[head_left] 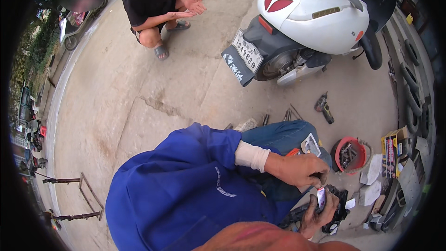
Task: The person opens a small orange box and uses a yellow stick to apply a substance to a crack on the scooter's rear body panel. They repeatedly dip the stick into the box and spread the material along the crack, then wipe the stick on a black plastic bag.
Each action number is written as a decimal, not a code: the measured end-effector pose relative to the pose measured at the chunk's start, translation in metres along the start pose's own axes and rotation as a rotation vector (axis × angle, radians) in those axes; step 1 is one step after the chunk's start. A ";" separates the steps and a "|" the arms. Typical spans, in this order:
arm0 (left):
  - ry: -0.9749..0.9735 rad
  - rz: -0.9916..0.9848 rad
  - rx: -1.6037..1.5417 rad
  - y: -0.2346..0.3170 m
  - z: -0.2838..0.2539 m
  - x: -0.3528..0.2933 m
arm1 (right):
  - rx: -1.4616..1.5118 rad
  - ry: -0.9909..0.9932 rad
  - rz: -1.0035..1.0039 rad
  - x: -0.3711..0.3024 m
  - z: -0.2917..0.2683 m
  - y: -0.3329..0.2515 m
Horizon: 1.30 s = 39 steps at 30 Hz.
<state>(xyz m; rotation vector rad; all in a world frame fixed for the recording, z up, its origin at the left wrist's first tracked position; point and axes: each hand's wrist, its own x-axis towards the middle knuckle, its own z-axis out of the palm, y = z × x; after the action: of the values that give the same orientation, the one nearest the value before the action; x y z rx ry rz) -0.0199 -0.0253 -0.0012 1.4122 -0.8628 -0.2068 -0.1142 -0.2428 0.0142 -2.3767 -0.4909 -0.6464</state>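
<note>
My left hand (299, 169), at the end of a blue sleeve with a white cuff, pinches the top of a small white and red tube (320, 197). My right hand (319, 214) comes up from the lower edge and grips the same tube from below. Just behind and under that hand lies a black rubber part (340, 202) on the concrete; I cannot tell whether the hand touches it. My knee in blue jeans (281, 135) is just above the hands, with a small printed packet (310, 145) lying on it.
A white scooter (316, 16) is parked ahead. On the ground are a cordless drill (324, 107), loose hand tools (288, 114), a red bowl of parts (349, 154) and cardboard boxes (392, 151). Tyres (411, 93) line the right. Another person (153, 4) crouches far left; a metal frame (86, 197) lies left.
</note>
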 end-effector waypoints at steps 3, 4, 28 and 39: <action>-0.021 0.037 -0.040 -0.001 0.002 -0.006 | -0.130 -0.010 -0.095 -0.008 0.003 0.009; -0.031 0.087 -0.034 -0.001 0.003 -0.007 | 0.096 -0.050 0.128 -0.010 0.001 0.009; -0.025 0.121 0.248 0.009 0.003 -0.010 | 0.282 -0.085 0.280 -0.004 -0.008 -0.013; -0.172 0.462 0.739 0.006 0.002 -0.030 | 0.974 -0.284 0.983 -0.036 -0.013 -0.004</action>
<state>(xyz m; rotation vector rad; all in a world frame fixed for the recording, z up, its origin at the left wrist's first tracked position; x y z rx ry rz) -0.0440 -0.0076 -0.0080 1.8289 -1.4741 0.3897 -0.1496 -0.2551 0.0051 -1.4603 0.2535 0.3402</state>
